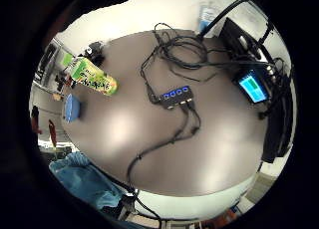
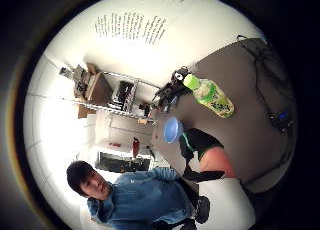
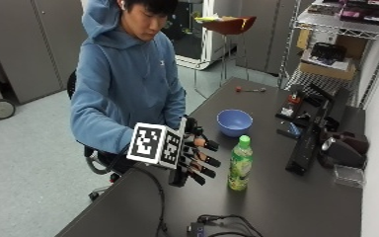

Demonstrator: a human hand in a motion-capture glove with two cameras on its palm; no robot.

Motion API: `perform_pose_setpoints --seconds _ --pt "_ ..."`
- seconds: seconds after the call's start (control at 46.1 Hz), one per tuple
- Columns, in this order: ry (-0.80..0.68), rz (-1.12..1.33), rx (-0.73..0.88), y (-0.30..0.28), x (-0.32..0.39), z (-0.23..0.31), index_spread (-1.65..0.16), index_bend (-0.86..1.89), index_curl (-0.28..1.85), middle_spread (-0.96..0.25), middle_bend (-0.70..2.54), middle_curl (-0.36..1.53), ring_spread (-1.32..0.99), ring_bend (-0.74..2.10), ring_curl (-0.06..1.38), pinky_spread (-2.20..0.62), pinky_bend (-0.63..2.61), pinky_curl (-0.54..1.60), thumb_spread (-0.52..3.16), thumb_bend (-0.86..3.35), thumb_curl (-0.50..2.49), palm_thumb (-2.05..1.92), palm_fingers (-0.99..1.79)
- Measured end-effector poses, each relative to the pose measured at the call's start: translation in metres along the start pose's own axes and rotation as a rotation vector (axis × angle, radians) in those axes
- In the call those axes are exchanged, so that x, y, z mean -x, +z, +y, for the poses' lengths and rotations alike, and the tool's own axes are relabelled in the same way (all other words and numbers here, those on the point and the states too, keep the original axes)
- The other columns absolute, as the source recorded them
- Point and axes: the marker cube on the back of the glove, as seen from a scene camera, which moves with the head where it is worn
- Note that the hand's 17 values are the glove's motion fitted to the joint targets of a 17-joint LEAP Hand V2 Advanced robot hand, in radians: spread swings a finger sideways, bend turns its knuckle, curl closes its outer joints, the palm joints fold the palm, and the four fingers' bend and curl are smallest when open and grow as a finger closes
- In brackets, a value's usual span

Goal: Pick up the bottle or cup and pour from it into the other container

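A green-capped bottle [image 3: 240,165] with a yellow-green label stands upright on the dark table [image 3: 288,202]. Beyond it, nearer the person, sits a blue bowl [image 3: 234,122]. My gloved right hand [image 3: 195,157] hovers just left of the bottle, fingers straight and spread toward it, holding nothing; a small gap separates them. In the little finger side palm view the bottle [image 1: 94,77] and bowl [image 1: 72,107] lie side by side near the table's edge. The thumb side palm view shows the bottle [image 2: 210,96], the bowl [image 2: 172,129] and part of my hand [image 2: 205,155].
Black equipment [image 3: 308,136] and a clear box [image 3: 348,175] stand right of the bottle. A hub with blue lights [image 1: 174,95] and tangled cables [image 1: 182,52] lie mid-table, with a small lit screen [image 1: 252,87] beyond. A wire shelf [image 3: 337,54] stands behind the table.
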Motion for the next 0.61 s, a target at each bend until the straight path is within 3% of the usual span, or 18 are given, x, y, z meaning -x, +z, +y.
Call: perform_pose_setpoints --seconds 0.608 --pt "-0.003 -0.337 -0.037 0.094 -0.020 -0.024 -0.30 0.13 0.20 0.14 0.18 0.29 0.16 0.51 0.27 0.27 0.50 0.34 0.88 -0.03 0.39 0.68 0.07"
